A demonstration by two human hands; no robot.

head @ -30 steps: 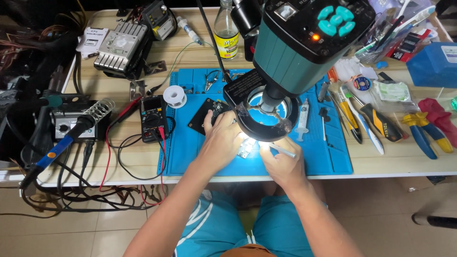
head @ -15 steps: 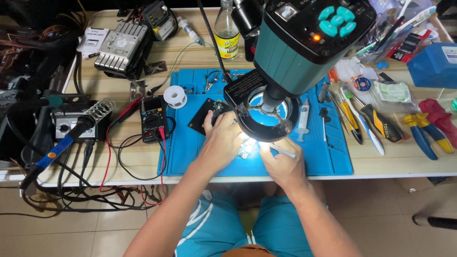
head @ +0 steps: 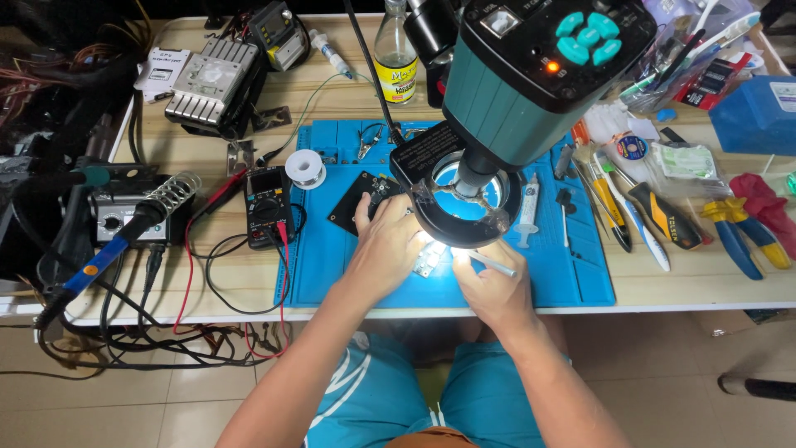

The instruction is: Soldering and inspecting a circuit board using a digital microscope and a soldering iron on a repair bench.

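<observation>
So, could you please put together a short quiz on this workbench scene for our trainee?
1. True or false: the right hand holds a thin white tool under the ring light.
2. Which lies just left of the blue mat? A) black multimeter B) yellow-handled pliers C) blue box
3. Fill in: the left hand rests beside a small lit ______ on the mat.

Key:
1. True.
2. A, the black multimeter with red leads.
3. Circuit board.
</observation>
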